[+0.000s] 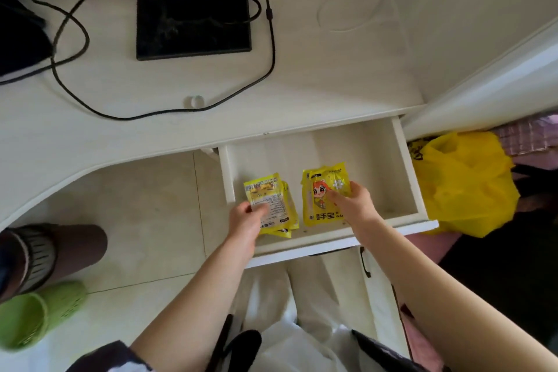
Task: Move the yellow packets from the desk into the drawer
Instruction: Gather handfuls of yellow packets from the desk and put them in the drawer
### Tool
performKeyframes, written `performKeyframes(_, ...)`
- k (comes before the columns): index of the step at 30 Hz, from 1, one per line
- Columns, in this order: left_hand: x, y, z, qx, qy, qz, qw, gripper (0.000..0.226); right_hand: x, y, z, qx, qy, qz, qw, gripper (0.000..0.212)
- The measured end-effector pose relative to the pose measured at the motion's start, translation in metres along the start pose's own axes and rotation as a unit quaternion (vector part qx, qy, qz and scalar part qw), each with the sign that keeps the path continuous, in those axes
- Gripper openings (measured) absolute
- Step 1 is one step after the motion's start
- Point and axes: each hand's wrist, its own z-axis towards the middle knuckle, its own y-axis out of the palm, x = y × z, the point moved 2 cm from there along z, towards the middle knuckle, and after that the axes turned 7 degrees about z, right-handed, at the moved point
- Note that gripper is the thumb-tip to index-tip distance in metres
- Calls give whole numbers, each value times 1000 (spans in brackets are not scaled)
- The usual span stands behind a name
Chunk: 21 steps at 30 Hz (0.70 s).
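Glossy yellow packets (271,205) in the drawer (404,166) — left hand (246,217) and right hand (351,201) each gripping some.

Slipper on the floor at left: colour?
Green slipper, perforated top; head view, lower left.

- White desk top (302,81) with a black monitor stand (193,13) and looping black cables (268,48).
- Pale tiled floor (145,205) below.
- Yellow plastic bag (465,184) at right, perhaps on bedding.
- Soft daylight.
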Motion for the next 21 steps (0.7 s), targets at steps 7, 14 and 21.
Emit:
performKeyframes(7,-20,24,38,14,-53,-19,998,13,21,1,58,-69,79,-23,994,23)
performKeyframes(14,-31,36,66,-7,-72,-19,997,16,40,-4,88,-86,115,-63,988,28)
performKeyframes(21,-38,28,71,62,-73,81,992,19,37,-15,96,-68,127,-145,979,23)
